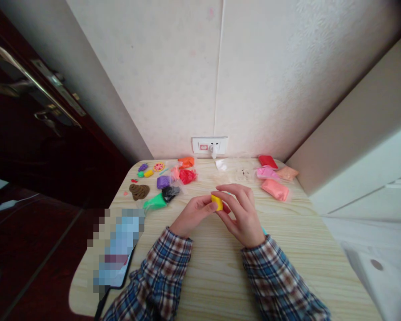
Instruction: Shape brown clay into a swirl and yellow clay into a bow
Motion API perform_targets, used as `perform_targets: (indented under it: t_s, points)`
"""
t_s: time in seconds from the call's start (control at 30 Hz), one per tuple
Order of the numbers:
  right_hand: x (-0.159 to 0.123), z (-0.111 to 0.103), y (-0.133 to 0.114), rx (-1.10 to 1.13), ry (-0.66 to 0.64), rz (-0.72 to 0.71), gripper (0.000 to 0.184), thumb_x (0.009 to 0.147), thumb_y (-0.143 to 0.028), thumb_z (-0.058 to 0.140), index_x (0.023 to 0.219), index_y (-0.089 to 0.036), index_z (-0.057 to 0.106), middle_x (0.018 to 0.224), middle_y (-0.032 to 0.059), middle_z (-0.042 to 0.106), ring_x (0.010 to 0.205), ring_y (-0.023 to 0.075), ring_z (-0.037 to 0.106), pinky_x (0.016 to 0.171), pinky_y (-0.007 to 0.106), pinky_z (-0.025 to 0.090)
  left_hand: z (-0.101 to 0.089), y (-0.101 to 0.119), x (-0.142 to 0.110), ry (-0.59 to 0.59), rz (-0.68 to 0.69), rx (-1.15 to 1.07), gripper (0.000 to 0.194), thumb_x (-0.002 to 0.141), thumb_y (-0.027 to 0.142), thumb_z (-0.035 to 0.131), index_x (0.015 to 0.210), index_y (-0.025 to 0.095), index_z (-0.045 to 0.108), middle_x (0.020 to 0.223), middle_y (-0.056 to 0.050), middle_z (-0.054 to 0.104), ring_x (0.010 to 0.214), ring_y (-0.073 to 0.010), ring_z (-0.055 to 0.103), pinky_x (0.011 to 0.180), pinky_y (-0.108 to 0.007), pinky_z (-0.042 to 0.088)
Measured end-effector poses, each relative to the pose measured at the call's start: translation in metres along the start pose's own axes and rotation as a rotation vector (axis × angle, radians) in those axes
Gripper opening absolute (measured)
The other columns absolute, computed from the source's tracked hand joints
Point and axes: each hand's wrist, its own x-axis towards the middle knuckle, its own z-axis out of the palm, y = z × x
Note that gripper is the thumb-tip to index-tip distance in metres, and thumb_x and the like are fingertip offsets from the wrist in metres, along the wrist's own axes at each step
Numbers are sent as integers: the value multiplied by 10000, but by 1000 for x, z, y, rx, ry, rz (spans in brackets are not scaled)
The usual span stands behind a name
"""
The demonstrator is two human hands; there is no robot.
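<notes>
A small yellow piece of modelling clay (217, 203) is held between my two hands above the middle of the table. My left hand (195, 213) pinches it from the left with thumb and fingers. From the right, the fingertips of my right hand (239, 214) press on its top and side. A bit of something turquoise (263, 230) shows by my right wrist, mostly hidden. To the left lie finished clay shapes: a brown coil (139, 191), a purple grape bunch (142, 167), a yellow and green piece (148, 173) and a round fruit slice (159, 166).
Bags of green (155, 202), black (170, 192), purple (163, 181), red (187, 176) and orange clay (186, 162) lie left of centre. Pink and red packs (276, 190) sit at the back right. A blurred phone (120, 249) lies front left. A wall socket (209, 146) is behind the table.
</notes>
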Motion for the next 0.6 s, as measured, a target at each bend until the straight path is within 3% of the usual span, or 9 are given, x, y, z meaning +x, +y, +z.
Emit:
perform_targets:
  t_s: [0.17,0.37,0.47,0.6]
  points:
    - [1,0,0,12,0,-3,288,876,-223,540,1162,-187,544,1112,113,614,1047,244,528,879,420,438,-1,1,0,-7,-1,15,468,772,557,600,860,112,715,858,-92,706,873,-221,630,873,-330,443]
    - [1,0,0,-36,-43,-19,270,888,-196,517,1157,-191,538,1120,107,614,1059,242,511,888,413,430,1,2,1,60,28,-57,388,687,444,740,926,143,691,876,-49,692,859,-179,606,817,-281,455]
    - [1,0,1,-24,-44,-6,264,882,-195,530,1146,-186,537,1131,107,609,1066,240,507,894,407,427,0,1,1,54,13,-35,305,767,405,678,907,135,702,893,-57,696,865,-173,605,851,-285,443]
    - [0,0,2,-9,-20,10,271,872,-191,545,1143,-186,535,1132,108,602,1062,245,511,883,405,422,1,1,0,-4,6,-104,392,809,481,603,974,137,696,934,-78,700,879,-187,623,869,-306,453]
